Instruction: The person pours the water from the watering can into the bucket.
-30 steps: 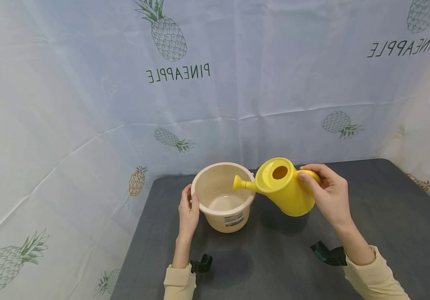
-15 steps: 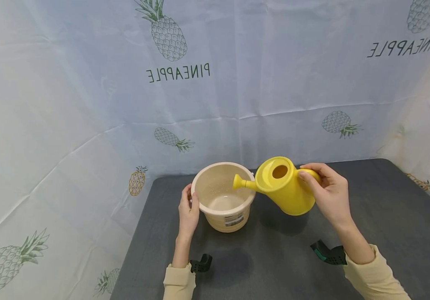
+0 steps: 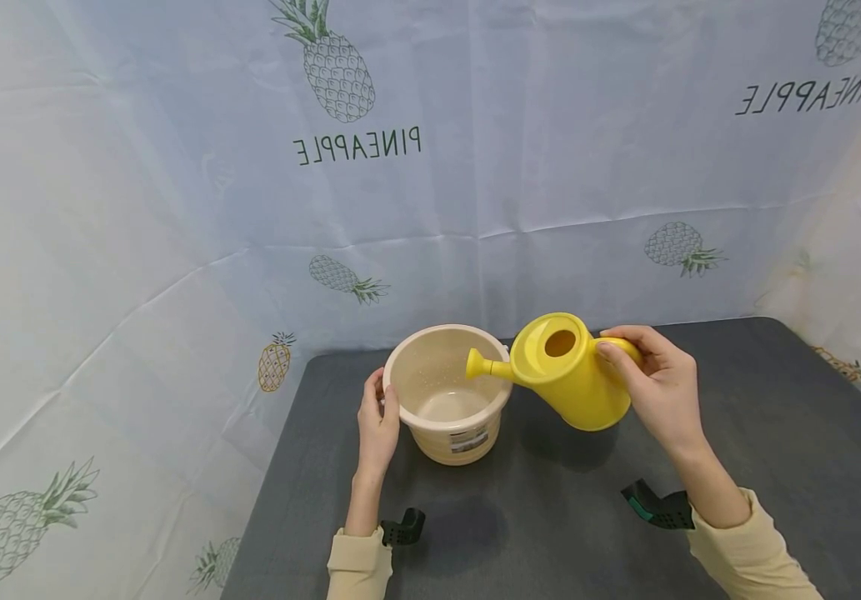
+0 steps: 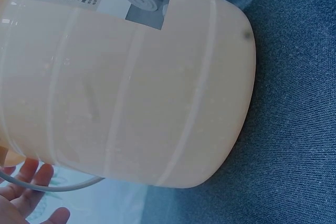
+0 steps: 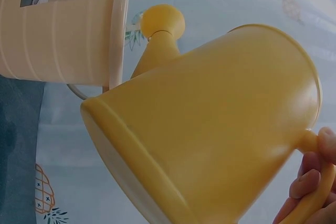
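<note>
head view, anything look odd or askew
The word PINEAPPLE on the cloth reads backwards, as if seen from behind. The watering can is tilted, but the right hand holds it, spout over the bucket, so that looks deliberate.

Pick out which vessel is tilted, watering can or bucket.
The yellow watering can: it leans toward its spout, held above the dark table. The cream plastic bucket stands upright on the table instead.

Pale yellow sleeves (image 3: 756, 557) with broad cuffs (image 3: 359, 552) end behind the hands (image 3: 377, 427). Beside the cuffs sit black, bent wrist mounts (image 3: 403, 528) with small holes; the right hand's (image 3: 658, 387) bears a green strip (image 3: 640, 510).
</note>
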`<state>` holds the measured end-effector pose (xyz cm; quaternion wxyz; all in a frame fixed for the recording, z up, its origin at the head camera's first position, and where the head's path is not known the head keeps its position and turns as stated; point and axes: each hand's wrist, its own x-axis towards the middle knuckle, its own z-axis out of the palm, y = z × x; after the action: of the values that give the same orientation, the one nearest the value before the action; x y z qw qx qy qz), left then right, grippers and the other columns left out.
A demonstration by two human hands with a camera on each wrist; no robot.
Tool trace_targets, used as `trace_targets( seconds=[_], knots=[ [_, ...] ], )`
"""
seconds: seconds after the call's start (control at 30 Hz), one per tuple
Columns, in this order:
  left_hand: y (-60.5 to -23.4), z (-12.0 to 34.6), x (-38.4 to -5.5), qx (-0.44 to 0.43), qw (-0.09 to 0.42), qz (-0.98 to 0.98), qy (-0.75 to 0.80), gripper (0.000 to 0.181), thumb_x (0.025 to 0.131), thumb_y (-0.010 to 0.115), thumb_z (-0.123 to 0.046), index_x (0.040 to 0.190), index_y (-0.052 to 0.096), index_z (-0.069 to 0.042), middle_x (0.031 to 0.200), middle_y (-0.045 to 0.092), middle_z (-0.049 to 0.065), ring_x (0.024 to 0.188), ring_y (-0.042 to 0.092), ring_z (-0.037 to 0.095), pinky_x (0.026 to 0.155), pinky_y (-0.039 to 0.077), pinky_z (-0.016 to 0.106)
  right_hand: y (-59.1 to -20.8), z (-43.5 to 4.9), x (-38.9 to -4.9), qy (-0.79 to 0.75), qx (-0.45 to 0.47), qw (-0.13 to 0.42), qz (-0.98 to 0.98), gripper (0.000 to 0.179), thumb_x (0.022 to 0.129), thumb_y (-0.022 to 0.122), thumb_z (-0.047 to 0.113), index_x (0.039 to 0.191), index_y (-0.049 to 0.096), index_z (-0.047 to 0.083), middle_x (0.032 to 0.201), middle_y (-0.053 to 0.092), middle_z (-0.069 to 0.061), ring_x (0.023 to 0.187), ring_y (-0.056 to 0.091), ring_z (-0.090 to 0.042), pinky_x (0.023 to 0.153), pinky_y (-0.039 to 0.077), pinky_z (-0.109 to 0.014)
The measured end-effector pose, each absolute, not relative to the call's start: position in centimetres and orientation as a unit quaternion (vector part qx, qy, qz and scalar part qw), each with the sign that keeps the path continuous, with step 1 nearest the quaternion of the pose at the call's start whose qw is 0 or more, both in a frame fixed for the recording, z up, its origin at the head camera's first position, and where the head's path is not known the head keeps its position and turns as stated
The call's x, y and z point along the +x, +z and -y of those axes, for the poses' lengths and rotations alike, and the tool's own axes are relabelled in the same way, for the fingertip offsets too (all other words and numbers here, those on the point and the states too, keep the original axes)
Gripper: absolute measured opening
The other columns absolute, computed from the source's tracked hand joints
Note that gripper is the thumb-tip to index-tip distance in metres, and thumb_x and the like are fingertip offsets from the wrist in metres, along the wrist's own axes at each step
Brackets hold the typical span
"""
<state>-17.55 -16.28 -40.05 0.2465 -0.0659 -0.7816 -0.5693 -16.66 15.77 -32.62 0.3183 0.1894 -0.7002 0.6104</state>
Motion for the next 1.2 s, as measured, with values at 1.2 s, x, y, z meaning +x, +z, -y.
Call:
trace_targets(
  seconds=[1.2],
  knots=[
    [-40.11,16.18,-17.58,-0.057,0.246,0.781,-0.571,0.038,0.098,0.042,-0.004,0.132,0.039,0.012,0.117,0.052,0.031,0.095,0.051,0.037,0.073,0.04,0.024,-32.73,-15.66,-17.01,0.586,0.209,0.324,0.713,0.017,0.08,0.061,-0.016,0.097,0.06,-0.016,0.092,0.064,0.003,0.077,0.058,-0.008,0.07,0.046,-0.013]
  ],
)
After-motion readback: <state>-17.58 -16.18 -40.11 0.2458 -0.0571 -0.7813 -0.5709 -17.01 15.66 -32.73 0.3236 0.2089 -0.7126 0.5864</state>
